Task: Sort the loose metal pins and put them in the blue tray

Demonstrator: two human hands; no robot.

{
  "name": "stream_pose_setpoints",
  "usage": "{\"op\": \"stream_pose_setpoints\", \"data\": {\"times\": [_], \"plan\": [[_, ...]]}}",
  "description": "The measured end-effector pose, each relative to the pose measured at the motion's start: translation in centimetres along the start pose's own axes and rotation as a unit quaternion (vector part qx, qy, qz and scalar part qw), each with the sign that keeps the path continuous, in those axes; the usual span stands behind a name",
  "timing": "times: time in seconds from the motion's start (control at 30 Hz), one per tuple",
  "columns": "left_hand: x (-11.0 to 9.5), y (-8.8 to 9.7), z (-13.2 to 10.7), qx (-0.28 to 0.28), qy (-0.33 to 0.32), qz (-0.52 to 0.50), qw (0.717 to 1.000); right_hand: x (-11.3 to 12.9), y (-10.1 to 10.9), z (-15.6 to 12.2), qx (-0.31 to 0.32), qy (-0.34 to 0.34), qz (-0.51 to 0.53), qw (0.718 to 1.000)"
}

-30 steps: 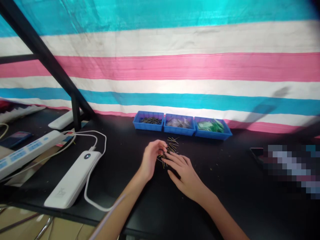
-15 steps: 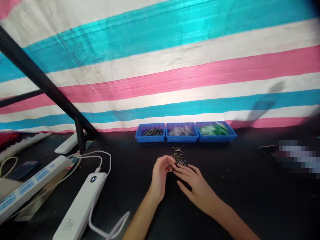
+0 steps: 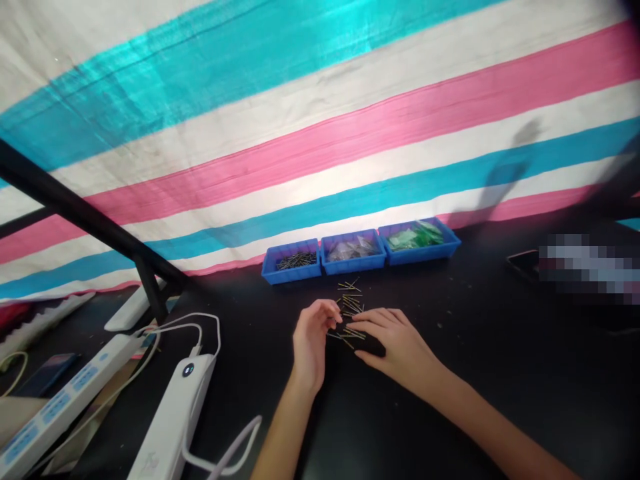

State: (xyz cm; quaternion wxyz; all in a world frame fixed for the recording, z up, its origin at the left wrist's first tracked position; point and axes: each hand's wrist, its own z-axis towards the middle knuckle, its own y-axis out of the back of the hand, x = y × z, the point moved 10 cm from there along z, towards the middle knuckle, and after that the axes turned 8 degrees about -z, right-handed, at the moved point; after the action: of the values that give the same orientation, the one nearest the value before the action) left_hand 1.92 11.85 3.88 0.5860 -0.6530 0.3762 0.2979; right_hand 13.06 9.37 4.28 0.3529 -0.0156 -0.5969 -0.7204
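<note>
A loose heap of thin metal pins lies on the black table, in front of three blue trays. My left hand is at the heap's left edge, fingers curled in a pinch at the pins. My right hand lies flat on the table at the heap's near side, fingers stretched out and touching pins. The left tray holds more pins, the middle tray clear bags, the right tray green pieces.
A white power bank with a cable lies at the near left, beside a white power strip. A black frame post stands at the left. A striped tarp hangs behind the trays. A dark phone-like object lies at the right.
The view has tilted and shifted. Both hands stay at the pin heap; the left fingers have curled closer onto the pins, the right hand has stayed flat.
</note>
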Motion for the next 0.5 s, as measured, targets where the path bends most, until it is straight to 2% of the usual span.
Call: {"op": "stream_pose_setpoints", "data": {"times": [0.1,0.27,0.5], "plan": [[-0.1,0.1,0.0,-0.006,-0.007,0.008,1.000,-0.1,-0.3,-0.2,0.008,-0.008,-0.019,1.000],[-0.1,0.3,0.1,-0.010,-0.011,0.026,1.000,0.5,-0.6,-0.2,0.028,0.017,-0.004,0.999],[0.2,1.6,0.6,-0.044,-0.007,-0.010,0.999,-1.3,0.2,-0.1,-0.020,-0.027,-0.019,0.999]]}}
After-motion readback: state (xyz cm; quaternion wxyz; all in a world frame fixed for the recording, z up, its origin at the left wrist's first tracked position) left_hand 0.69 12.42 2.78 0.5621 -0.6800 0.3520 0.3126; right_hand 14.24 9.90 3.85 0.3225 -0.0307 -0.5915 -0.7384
